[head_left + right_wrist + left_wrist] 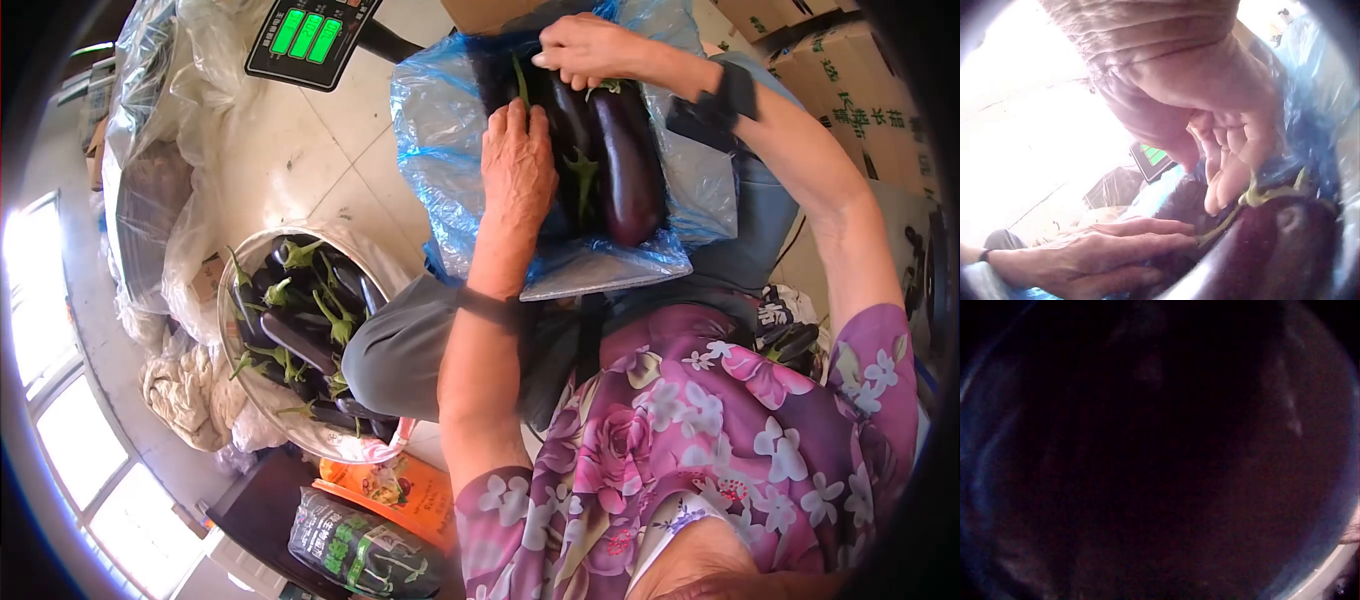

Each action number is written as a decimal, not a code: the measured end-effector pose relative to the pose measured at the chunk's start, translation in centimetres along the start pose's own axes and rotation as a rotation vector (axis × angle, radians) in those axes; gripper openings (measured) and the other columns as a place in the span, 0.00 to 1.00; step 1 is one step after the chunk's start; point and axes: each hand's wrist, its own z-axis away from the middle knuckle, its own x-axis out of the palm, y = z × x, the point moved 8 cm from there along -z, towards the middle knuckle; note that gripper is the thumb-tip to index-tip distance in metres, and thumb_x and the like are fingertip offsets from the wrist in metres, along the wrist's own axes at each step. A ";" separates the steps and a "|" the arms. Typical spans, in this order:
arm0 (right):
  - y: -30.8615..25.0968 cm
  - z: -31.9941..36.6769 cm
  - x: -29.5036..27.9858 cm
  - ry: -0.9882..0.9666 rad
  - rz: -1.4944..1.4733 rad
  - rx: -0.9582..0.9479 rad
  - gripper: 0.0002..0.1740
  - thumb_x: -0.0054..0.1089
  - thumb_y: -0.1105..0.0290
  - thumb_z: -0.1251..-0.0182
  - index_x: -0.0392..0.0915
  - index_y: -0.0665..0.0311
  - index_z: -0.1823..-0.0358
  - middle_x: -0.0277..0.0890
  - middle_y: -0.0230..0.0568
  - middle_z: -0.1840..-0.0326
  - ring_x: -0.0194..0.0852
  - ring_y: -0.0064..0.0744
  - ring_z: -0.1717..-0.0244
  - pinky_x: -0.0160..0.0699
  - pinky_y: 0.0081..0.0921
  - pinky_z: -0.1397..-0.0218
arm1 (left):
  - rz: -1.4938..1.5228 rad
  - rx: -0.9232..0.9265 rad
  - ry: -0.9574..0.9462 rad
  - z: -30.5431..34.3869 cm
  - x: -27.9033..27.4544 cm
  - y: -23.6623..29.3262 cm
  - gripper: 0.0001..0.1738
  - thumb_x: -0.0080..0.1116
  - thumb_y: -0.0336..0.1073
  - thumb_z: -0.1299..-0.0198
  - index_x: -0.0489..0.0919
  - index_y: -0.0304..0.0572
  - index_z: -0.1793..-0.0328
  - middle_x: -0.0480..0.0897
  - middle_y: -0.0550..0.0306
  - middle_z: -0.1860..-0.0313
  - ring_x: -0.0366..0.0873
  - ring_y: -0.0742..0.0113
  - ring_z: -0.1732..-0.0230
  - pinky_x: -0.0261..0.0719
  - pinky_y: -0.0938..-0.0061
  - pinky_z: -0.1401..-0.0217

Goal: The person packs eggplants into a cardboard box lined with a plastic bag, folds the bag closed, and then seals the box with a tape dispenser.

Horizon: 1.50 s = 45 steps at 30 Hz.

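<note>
Several dark purple eggplants (628, 170) lie side by side in a blue plastic bag (430, 140), its sides spread around them. My left hand (518, 165) rests on the eggplants at the left, fingers extended, beside a green stem (521, 82). At the far end of the eggplants is my right hand (585, 50), its fingers loosely bent. In the right wrist view a gap shows between thumb and fingers of the right hand (1210, 119), with the fingertips close to a green calyx (1257, 195). The left wrist view is almost black.
A lined round basket (240, 350) full of eggplants stands on the floor at left. Beyond the bag is a scale display (312, 40) with green digits. Cardboard boxes (850, 100) stand at right; printed packages (365, 545) lie at lower left.
</note>
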 end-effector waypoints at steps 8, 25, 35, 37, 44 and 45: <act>0.2 9.4 -2.6 0.303 0.155 -0.266 0.17 0.60 0.59 0.32 0.76 0.69 0.63 0.78 0.50 0.70 0.78 0.46 0.67 0.74 0.39 0.61 | 0.207 -0.068 0.028 -0.9 -3.4 2.4 0.24 0.64 0.32 0.42 0.77 0.33 0.39 0.80 0.40 0.46 0.76 0.42 0.42 0.75 0.56 0.42; -1.5 4.7 -2.8 0.081 0.386 -0.122 0.24 0.67 0.53 0.41 0.74 0.68 0.58 0.80 0.58 0.65 0.82 0.53 0.61 0.77 0.44 0.59 | 1.148 -0.511 -0.429 -0.6 3.8 3.5 0.50 0.73 0.50 0.44 0.59 0.25 0.26 0.77 0.43 0.42 0.78 0.59 0.44 0.74 0.68 0.37; 2.6 0.3 -3.5 0.237 -0.388 -0.085 0.23 0.57 0.49 0.28 0.79 0.61 0.47 0.79 0.36 0.65 0.79 0.27 0.68 0.82 0.26 0.67 | 0.925 -0.543 -0.519 -3.3 -5.5 0.4 0.48 0.68 0.50 0.47 0.61 0.34 0.24 0.78 0.41 0.42 0.79 0.55 0.44 0.77 0.66 0.41; 2.1 2.0 -3.8 0.258 -0.370 -0.036 0.23 0.57 0.50 0.28 0.79 0.63 0.47 0.80 0.37 0.65 0.80 0.28 0.68 0.83 0.26 0.68 | 1.015 -0.596 -0.547 -1.9 -8.4 -0.6 0.42 0.64 0.46 0.43 0.64 0.35 0.25 0.78 0.47 0.43 0.77 0.61 0.46 0.76 0.69 0.42; 0.8 0.4 4.4 -0.100 -0.108 0.123 0.21 0.57 0.56 0.31 0.77 0.72 0.61 0.80 0.45 0.67 0.84 0.29 0.70 0.83 0.27 0.73 | 1.271 -0.829 -0.307 1.7 -11.2 -3.2 0.36 0.61 0.44 0.40 0.67 0.38 0.27 0.78 0.51 0.46 0.77 0.68 0.50 0.77 0.73 0.48; -0.5 0.2 5.1 -0.078 -0.089 0.089 0.19 0.56 0.60 0.31 0.76 0.75 0.62 0.81 0.49 0.68 0.84 0.34 0.71 0.83 0.31 0.71 | 1.258 -0.834 -0.322 1.6 -10.5 -3.4 0.36 0.60 0.45 0.40 0.67 0.38 0.27 0.78 0.51 0.45 0.77 0.68 0.50 0.77 0.73 0.48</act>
